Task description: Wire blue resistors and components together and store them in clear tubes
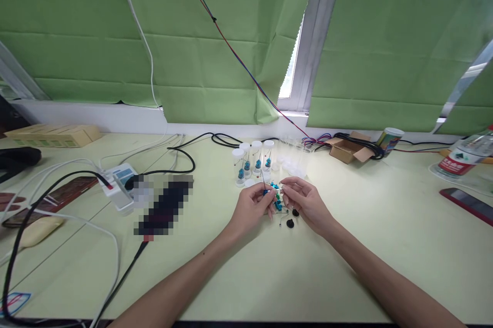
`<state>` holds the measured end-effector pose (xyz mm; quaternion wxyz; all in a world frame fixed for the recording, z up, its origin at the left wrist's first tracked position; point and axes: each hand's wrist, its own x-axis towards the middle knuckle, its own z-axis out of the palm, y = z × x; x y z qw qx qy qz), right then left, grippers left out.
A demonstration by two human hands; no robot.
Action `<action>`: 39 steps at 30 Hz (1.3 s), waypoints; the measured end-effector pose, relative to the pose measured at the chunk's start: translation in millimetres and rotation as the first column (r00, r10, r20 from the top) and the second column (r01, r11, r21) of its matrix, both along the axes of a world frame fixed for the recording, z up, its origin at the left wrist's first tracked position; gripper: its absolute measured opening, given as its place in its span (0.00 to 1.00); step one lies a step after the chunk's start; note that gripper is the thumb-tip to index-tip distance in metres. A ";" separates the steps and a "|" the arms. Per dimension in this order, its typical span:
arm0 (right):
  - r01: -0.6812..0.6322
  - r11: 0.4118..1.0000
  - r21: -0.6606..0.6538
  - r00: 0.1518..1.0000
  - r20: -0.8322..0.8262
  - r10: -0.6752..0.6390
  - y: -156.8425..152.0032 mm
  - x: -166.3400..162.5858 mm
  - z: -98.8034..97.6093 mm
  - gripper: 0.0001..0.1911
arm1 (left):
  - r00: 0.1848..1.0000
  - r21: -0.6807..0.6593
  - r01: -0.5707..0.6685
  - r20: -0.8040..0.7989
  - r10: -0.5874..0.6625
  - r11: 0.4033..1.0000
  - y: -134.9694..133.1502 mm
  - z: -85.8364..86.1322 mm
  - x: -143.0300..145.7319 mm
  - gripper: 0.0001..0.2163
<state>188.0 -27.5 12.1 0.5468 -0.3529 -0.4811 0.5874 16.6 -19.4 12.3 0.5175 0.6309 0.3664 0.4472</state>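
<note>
My left hand (pixel 251 208) is closed in a pinch on a small blue part (pixel 265 192) that has a thin dark wire standing up from it. Opposite it, the fingertips of my right hand (pixel 307 204) pinch a thin pale rod (pixel 278 189) that reaches across to the left fingers. Between and below both hands lie several little blue and green pieces (pixel 278 206), partly hidden by the fingers. Two black round pieces, one of them a knob-like cap (pixel 290 224), rest near my right hand. Just behind stand several clear tubes (pixel 241 169) with white lids, holding blue parts with wires.
White lids (pixel 295 169) lie loose beside the tubes. An open cardboard box (pixel 346 151), a printed can (pixel 390 142), a bottle (pixel 464 156) and a phone (pixel 468 205) are to the right. A power strip (pixel 119 187) with cables lies left, near another person's hand (pixel 11 200).
</note>
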 end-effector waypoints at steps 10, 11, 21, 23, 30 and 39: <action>-0.009 1.000 0.014 1.000 0.007 0.009 2.3 1.2 -4.4 0.14 | 1.000 0.028 -0.001 -0.030 0.002 1.000 -1.6 1.7 -1.1 0.13; -0.009 1.000 0.015 1.000 0.015 0.009 2.5 1.2 -4.4 0.15 | 0.999 0.030 -0.001 -0.033 0.002 1.000 -1.5 1.6 -1.2 0.13; -0.037 0.999 0.017 0.999 0.004 0.037 2.4 1.6 -6.7 0.14 | 0.999 0.032 -0.008 -0.048 0.009 0.999 -0.4 0.3 -1.4 0.13; -0.043 0.999 0.012 0.999 0.010 0.043 3.1 1.9 -7.7 0.14 | 0.999 0.035 -0.012 -0.049 0.014 0.999 -0.5 -0.2 -1.4 0.13; -0.052 0.998 -0.025 0.998 0.020 0.053 3.4 2.6 -7.9 0.14 | 0.998 0.051 -0.026 -0.057 0.029 0.998 0.0 -0.4 -1.4 0.13; -0.059 0.998 -0.019 0.998 -0.025 0.059 3.0 1.5 -7.0 0.14 | 0.999 0.025 -0.023 0.028 0.022 0.999 1.5 -1.1 -1.8 0.13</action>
